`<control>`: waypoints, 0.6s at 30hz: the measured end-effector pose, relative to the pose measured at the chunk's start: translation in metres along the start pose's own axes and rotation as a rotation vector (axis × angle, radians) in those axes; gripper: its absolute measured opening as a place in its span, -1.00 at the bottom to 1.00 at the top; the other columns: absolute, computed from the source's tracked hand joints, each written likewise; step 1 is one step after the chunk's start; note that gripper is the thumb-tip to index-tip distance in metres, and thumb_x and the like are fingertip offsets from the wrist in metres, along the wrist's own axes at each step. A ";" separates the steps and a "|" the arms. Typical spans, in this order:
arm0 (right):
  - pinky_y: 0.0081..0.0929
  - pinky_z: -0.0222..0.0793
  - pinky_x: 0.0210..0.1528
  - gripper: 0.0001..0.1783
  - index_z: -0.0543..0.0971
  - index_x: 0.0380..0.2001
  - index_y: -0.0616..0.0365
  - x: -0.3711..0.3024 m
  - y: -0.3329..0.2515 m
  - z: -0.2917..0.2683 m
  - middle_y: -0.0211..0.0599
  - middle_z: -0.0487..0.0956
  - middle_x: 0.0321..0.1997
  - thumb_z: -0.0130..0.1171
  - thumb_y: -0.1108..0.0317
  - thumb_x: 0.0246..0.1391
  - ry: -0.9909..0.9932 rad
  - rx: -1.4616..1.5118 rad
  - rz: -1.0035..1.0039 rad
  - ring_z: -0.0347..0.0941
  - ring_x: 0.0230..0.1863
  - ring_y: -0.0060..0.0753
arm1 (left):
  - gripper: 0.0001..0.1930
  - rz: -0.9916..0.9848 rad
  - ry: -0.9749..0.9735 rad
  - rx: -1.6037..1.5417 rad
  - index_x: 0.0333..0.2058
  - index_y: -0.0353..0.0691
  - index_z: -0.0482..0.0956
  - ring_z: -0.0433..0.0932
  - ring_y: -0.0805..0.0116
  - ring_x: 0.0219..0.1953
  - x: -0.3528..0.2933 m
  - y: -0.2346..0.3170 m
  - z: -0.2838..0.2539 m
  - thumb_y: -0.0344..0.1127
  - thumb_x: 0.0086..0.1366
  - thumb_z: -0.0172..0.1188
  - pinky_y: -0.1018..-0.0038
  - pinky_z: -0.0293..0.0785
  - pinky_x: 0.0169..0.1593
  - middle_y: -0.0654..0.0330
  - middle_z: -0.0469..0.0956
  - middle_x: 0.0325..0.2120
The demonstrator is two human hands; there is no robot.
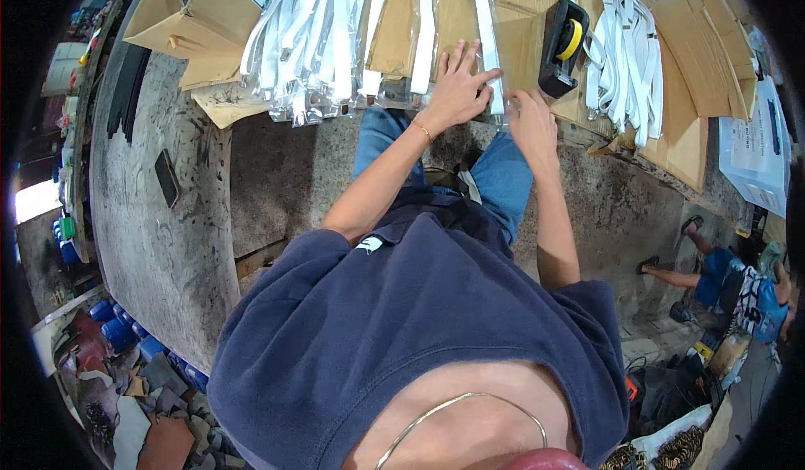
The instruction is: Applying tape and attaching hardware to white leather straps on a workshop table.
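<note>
Spread over the cardboard, my left hand lies flat with its fingers apart, touching a white strap in a clear plastic sleeve. My right hand is at the near end of that sleeve, fingers bent and apparently pinching the plastic; the fingertips are partly hidden. Another sleeved white strap runs beyond my left hand. Farther left is a pile of sleeved white straps. To the right stand a black tape dispenser with a yellow core and a heap of bare white straps.
An open cardboard box stands at the far left, another carton at the right. A phone lies on the left surface. A clear plastic tub sits far right. Behind on the right, another person is low down. Scraps fill the lower left.
</note>
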State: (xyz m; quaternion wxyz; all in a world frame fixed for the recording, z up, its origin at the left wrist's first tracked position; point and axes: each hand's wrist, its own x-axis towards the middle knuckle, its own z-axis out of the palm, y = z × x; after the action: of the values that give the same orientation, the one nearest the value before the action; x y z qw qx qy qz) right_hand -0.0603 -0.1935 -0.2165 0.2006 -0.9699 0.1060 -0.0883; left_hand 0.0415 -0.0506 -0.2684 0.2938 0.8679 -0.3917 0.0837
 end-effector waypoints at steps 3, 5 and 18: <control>-0.01 0.42 -0.16 -0.76 0.52 -0.18 0.12 -0.011 -0.004 -0.003 -0.12 0.51 -0.13 0.13 0.37 0.03 0.025 0.046 0.063 0.48 -0.17 0.18 | -0.65 -0.015 -0.001 0.016 0.00 0.24 0.54 -0.06 -0.17 0.34 0.001 0.004 0.003 -0.10 0.21 0.07 -0.08 -0.18 0.33 -0.09 0.06 0.29; -0.12 0.43 -0.19 -0.79 0.55 -0.22 0.13 -0.010 -0.006 -0.007 -0.17 0.55 -0.19 0.15 0.39 0.02 0.085 0.097 0.054 0.51 -0.21 0.08 | -0.65 -0.019 0.034 -0.051 -0.02 0.19 0.56 -0.04 -0.22 0.33 0.001 0.003 0.003 -0.12 0.20 0.06 -0.12 -0.19 0.31 -0.18 0.08 0.26; -0.63 0.19 -0.48 -0.67 0.59 -0.30 0.35 0.057 0.081 -0.074 -0.52 0.48 -0.49 0.24 0.22 0.08 -0.165 0.980 0.553 0.24 -0.53 -0.71 | -0.65 -0.029 0.053 -0.060 0.00 0.14 0.54 0.07 -0.10 0.29 -0.003 0.007 -0.006 -0.17 0.21 0.10 -0.05 -0.13 0.31 -0.03 0.13 0.26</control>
State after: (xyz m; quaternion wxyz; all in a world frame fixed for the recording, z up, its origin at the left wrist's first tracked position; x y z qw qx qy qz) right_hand -0.0350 -0.3067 -0.1756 0.6503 -0.7035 0.2865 0.0049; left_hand 0.0351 -0.0491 -0.2614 0.3313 0.8617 -0.3735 0.0904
